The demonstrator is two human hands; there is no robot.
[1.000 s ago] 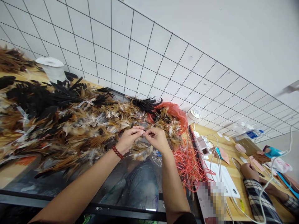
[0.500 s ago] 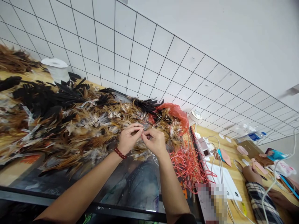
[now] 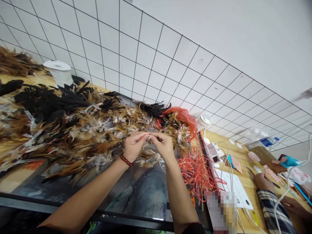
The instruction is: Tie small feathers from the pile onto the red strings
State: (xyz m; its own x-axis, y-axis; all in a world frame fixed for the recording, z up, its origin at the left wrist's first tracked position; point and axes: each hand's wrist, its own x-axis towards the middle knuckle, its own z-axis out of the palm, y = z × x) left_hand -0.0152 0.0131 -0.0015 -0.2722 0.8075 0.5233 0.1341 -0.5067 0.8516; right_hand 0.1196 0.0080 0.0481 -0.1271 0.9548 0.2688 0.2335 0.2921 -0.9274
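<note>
My left hand [image 3: 135, 145], with a dark red bead bracelet [image 3: 127, 160] at its wrist, is closed in a pinch. Against its fingertips, my right hand [image 3: 162, 145] pinches too. Whatever sits between the fingertips is too small to make out. Just behind and beneath both hands spreads a heap of brown feathers [image 3: 97, 139], with white fluff among them. Black feathers [image 3: 46, 100] lie along its back left. A red plastic bag [image 3: 182, 115] with feathers in it rests behind my right hand, and tangled red string [image 3: 195, 170] lies to the right of that forearm.
A white spool [image 3: 58, 71] stands at the back left, before a black wire grid [image 3: 138, 48]. To the right are a white lidded cup [image 3: 203, 121], a power strip [image 3: 214, 154] with cables and a white board [image 3: 234, 188]. Another person's hand [image 3: 263, 182] works at the far right.
Both hands stay at nearly the same spot. The right fingers have straightened and now meet the left fingertips more closely.
</note>
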